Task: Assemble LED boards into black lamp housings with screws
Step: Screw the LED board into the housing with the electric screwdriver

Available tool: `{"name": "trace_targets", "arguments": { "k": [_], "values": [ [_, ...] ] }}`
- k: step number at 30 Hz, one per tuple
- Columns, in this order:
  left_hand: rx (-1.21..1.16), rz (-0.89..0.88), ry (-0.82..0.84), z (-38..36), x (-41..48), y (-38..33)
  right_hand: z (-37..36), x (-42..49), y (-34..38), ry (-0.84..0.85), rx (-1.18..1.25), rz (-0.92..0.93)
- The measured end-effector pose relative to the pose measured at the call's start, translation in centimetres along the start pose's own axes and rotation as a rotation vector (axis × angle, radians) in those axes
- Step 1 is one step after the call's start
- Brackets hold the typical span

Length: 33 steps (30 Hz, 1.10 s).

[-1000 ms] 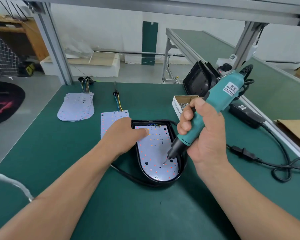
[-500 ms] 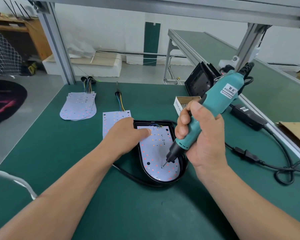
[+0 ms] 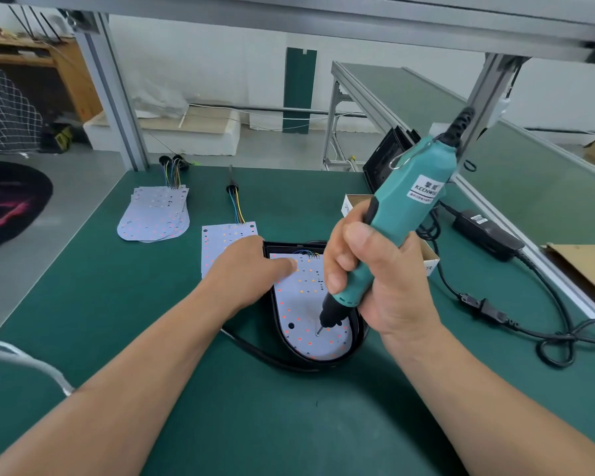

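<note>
A black lamp housing (image 3: 327, 363) lies on the green mat with a white LED board (image 3: 303, 304) seated inside it. My left hand (image 3: 244, 273) rests flat over the housing's upper left corner, fingers pressing on the board. My right hand (image 3: 375, 280) grips a teal electric screwdriver (image 3: 402, 214), held nearly upright. Its bit touches the board near the rounded lower end. Coloured wires run from the board's top edge.
A loose LED board (image 3: 217, 242) with wires lies just left of the housing, and a stack of boards (image 3: 155, 214) sits farther left. A small screw box (image 3: 430, 259) stands behind my right hand. More black housings (image 3: 382, 163), a power adapter (image 3: 485, 231) and cables lie to the right.
The screwdriver has tilted more upright and its bit has shifted slightly toward the middle of the board's lower end. My left hand keeps pressing on the board.
</note>
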<state>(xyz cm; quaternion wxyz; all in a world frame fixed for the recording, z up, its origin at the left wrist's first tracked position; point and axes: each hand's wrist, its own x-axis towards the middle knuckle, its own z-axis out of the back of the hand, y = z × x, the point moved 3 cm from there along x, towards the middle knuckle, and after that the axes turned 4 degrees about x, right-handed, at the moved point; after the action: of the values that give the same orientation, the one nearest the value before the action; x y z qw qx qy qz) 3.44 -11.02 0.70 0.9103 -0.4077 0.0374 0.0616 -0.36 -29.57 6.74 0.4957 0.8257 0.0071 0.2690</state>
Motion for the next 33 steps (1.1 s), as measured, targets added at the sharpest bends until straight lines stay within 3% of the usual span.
{"name": "trace_targets", "arguments": {
  "k": [9, 16, 19, 22, 26, 28, 33],
  "values": [
    [-0.003, -0.011, 0.029, 0.1, -0.1, 0.1, 0.8, 0.4, 1.1, 0.075, 0.185, 0.009],
    [0.022, -0.132, 0.083, 0.3, -1.0, -0.3, 4.6, 1.2, 2.1, -0.271, 0.325, 0.056],
    [-0.069, -0.044, 0.042, 0.9, -1.3, -0.6, 5.5, 1.4, 1.7, -0.389, 0.371, 0.054],
    [-0.324, 0.075, -0.042, 1.9, -1.0, -1.1, 6.0, 1.5, 1.3, -0.468, 0.407, 0.041],
    [-1.070, 0.213, -0.031, 3.2, -0.8, -0.1, 6.5, 1.6, 1.1, -0.532, 0.441, 0.048],
    [-1.317, 0.306, -0.001, 3.4, -0.8, 0.4, 6.6, 1.6, 1.0, -0.535, 0.447, 0.056],
    [-1.432, 0.337, -0.073, 3.1, -0.5, 1.0, 6.5, 1.5, 0.7, -0.523, 0.421, 0.040]
  ]
}}
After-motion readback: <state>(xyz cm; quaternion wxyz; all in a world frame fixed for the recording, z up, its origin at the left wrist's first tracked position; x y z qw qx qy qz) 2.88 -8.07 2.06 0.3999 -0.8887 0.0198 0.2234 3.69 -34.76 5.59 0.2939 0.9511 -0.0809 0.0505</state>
